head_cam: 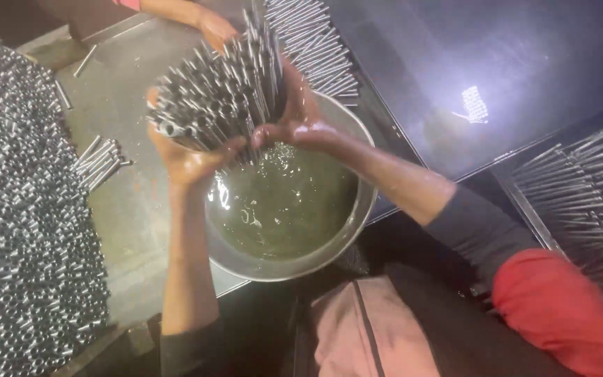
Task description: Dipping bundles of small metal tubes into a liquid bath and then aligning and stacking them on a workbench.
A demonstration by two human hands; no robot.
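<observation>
Both my hands grip a thick bundle of thin metal rods (221, 94), held tilted just above a round metal bowl (359, 209) of greenish oily liquid (284, 202). My left hand (190, 159) cups the bundle's lower left side. My right hand (294, 119) wraps its right side, wet and shiny. The rod ends point toward me and fan upward.
A dense stack of rod ends (22, 230) fills the left side. A few loose rods (99, 162) lie on the metal table (130, 91). More rods (315, 42) lie at the top, others (587, 181) at the right. Another person's hand (214, 29) rests at the top.
</observation>
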